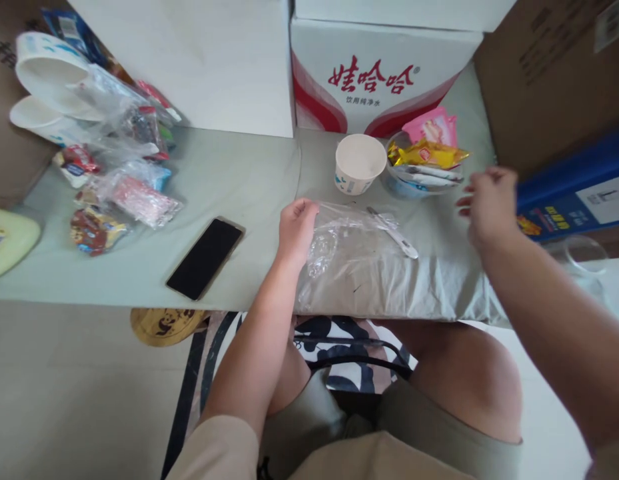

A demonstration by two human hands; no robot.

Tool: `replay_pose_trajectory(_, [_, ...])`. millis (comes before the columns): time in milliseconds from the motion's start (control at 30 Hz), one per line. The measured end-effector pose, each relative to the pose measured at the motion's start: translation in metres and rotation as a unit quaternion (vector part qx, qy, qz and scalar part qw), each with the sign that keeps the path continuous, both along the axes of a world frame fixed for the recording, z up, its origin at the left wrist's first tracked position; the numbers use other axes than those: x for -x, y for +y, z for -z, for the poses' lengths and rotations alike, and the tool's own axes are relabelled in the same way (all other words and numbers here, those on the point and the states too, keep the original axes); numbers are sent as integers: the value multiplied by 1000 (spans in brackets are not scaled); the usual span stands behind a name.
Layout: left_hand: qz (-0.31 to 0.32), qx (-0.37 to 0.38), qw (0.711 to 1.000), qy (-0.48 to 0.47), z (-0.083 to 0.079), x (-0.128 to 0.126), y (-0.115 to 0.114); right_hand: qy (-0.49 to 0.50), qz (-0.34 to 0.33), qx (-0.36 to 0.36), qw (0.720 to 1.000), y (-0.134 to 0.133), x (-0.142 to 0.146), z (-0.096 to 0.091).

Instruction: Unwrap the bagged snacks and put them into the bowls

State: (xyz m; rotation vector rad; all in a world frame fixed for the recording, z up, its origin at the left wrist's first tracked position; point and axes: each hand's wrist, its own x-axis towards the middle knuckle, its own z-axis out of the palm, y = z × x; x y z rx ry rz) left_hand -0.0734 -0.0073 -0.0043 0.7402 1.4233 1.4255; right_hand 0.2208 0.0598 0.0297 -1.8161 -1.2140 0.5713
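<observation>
My left hand [296, 230] rests with curled fingers on the left edge of a clear plastic bag [352, 257] that lies flat on the grey-green cloth-covered table [229, 180]. A white plastic utensil [393, 232] lies on the bag's far right corner. My right hand [489, 203] hovers above the table to the right, fingers loosely curled, nothing visible in them. It is close to a paper bowl [419, 177] filled with snack packets, yellow and pink among them. An empty white paper cup [360, 163] stands beside that bowl.
A black phone [205, 258] lies left of the bag. Wrapped snacks in plastic [122, 180] and stacked paper bowls [49, 80] fill the far left. White cartons [379, 73] stand at the back, cardboard and a blue box [574, 193] at the right. My knees are under the table edge.
</observation>
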Motion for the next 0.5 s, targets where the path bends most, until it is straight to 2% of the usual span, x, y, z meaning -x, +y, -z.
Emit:
replay_pose_trajectory(33, [1,3,1000,-2,0,-1,0,116,20,92,989,-3,4,7])
replay_pose_trajectory(67, [2,6,1000,-2,-1,-2,1,212,20,150,966,-4,9,12])
replay_pose_trajectory(100, [4,9,1000,-2,-1,-3,1,262,17,168,950,-3,14,15])
replay_pose_trajectory(200, [0,25,1000,6,-4,-6,0,308,0,160,938,5,27,18])
replay_pose_trajectory(300, [-12,40,999,10,-6,-9,2,370,-18,182,911,21,33,17])
replay_pose_trajectory(400, [-18,43,999,4,-8,-13,4,409,14,163,898,34,30,17])
replay_pose_trajectory(500, [-12,37,999,-3,-9,-18,6,406,61,122,903,45,14,18])
